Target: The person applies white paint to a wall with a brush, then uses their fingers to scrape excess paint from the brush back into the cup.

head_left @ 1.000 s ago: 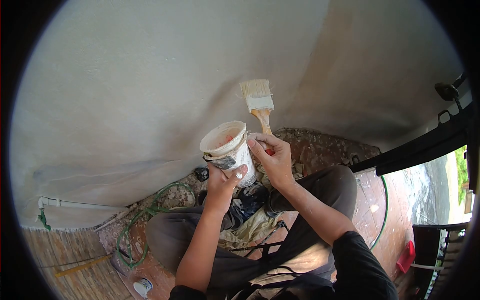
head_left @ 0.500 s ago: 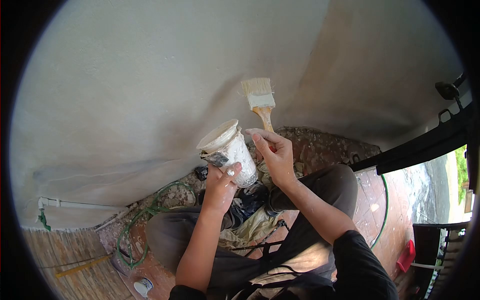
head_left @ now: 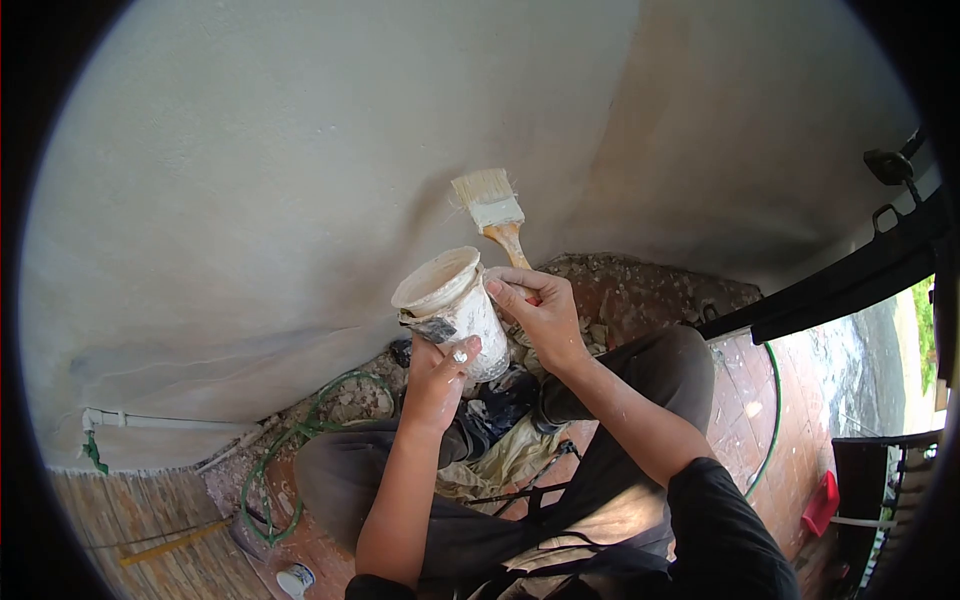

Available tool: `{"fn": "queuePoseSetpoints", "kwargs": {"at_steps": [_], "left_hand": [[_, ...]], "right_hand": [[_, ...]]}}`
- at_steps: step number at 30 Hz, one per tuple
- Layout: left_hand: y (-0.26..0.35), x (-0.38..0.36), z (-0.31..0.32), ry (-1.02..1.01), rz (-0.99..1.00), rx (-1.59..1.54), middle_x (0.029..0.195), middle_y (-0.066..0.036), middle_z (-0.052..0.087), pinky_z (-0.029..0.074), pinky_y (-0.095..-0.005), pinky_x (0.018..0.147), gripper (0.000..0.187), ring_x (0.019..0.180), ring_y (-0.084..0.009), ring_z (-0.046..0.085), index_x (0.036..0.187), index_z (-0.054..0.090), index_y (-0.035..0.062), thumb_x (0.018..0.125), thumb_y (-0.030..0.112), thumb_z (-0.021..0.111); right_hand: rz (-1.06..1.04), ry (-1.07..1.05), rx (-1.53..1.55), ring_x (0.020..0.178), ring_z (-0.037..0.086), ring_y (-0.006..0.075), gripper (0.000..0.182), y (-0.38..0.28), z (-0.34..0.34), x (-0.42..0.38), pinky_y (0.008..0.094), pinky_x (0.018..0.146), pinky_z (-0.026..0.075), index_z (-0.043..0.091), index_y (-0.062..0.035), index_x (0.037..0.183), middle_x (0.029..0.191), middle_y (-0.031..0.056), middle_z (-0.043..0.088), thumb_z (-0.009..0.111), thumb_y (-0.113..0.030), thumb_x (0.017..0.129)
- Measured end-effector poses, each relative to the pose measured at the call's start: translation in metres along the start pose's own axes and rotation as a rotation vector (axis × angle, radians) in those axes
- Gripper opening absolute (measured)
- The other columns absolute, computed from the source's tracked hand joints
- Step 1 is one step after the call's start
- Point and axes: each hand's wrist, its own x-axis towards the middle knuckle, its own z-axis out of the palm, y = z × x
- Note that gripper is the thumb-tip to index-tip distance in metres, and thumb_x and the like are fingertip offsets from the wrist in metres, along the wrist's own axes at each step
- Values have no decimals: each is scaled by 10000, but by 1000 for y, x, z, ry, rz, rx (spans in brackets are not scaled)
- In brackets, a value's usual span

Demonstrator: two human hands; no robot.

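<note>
Wrapped around the lower part of a white, paint-crusted container [head_left: 478, 335] is my left hand [head_left: 440, 385], its thumb at the front with a white smear on it. The container tilts a little, its open mouth facing up and left, and a dark patch marks its side. My right hand [head_left: 540, 318] is closed on the handle of a wide paintbrush [head_left: 497, 205], whose pale bristles point up toward the wall. The thumb and forefinger of that hand are right at the container's upper side. White specks dot both forearms.
A pale plastered wall [head_left: 250, 180] rises in front. Green hose [head_left: 262, 490] coils at the left by a white pipe [head_left: 165, 421]. Rubble [head_left: 640, 285] lies along the wall's foot. A small white tub [head_left: 296, 579] and red dustpan-like object [head_left: 820, 503] are on the floor.
My right hand has shifted slightly left, its thumb and forefinger now right at the container's side. The brush has swung left and a little lower, while my left hand still grips the container.
</note>
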Motion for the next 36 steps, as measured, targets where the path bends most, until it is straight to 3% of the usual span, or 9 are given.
{"fn": "queuePoseSetpoints", "kwargs": {"at_steps": [1, 3, 13, 22, 28, 30, 36], "left_hand": [[1, 1, -2, -1, -1, -1, 1297, -102, 486, 416, -363, 1001, 696, 1188, -194, 504, 1395, 310, 37, 809, 66, 685], [-1, 1, -4, 2, -17, -27, 1289, -99, 495, 414, -361, 1003, 687, 1185, -194, 507, 1391, 322, 36, 806, 63, 682], [3, -1, 0, 22, -29, -11, 1290, -100, 501, 413, -386, 1002, 703, 1196, -211, 504, 1389, 336, 38, 792, 96, 703], [5, 0, -4, 16, -52, -58, 1293, -104, 499, 389, -383, 1027, 719, 1208, -220, 497, 1392, 333, 36, 784, 91, 712], [5, 1, -5, 47, 58, 107, 1313, -103, 480, 365, -407, 1049, 702, 1243, -230, 464, 1409, 301, 39, 807, 46, 660], [8, 1, -5, 34, 79, 194, 1355, -114, 452, 361, -367, 1055, 807, 1256, -208, 455, 1421, 257, 33, 768, 80, 729], [4, 3, -13, 38, 42, 53, 1355, -103, 449, 364, -394, 1057, 752, 1264, -229, 445, 1415, 288, 50, 791, 81, 707]], "right_hand": [[0, 2, -1, 760, 571, 43, 245, 0, 2, 1, 202, 697, 482, 702, 50, 1001, 856, 33, 692, 721, -148, 858], [-73, 1, -26, 593, 449, 14, 228, 2, 2, 2, 196, 527, 360, 688, 49, 1007, 686, -46, 584, 702, -137, 877], [-105, 6, -99, 604, 444, 8, 193, 2, -2, 3, 188, 531, 359, 699, 40, 975, 686, -56, 576, 707, -120, 866], [-134, 37, -125, 586, 391, 0, 163, -5, -3, 5, 186, 516, 312, 696, 33, 948, 647, -90, 490, 703, -109, 867], [-194, 64, -151, 592, 397, 7, 163, -15, -9, 7, 183, 522, 317, 685, 41, 952, 647, -85, 471, 686, -105, 881], [-233, 75, -148, 639, 408, 14, 159, -17, -13, 8, 180, 568, 345, 697, 32, 932, 682, -84, 491, 703, -112, 865], [-292, 135, -182, 601, 404, 9, 181, -23, -25, 15, 186, 533, 326, 684, 36, 986, 654, -77, 470, 695, -106, 876]]}}
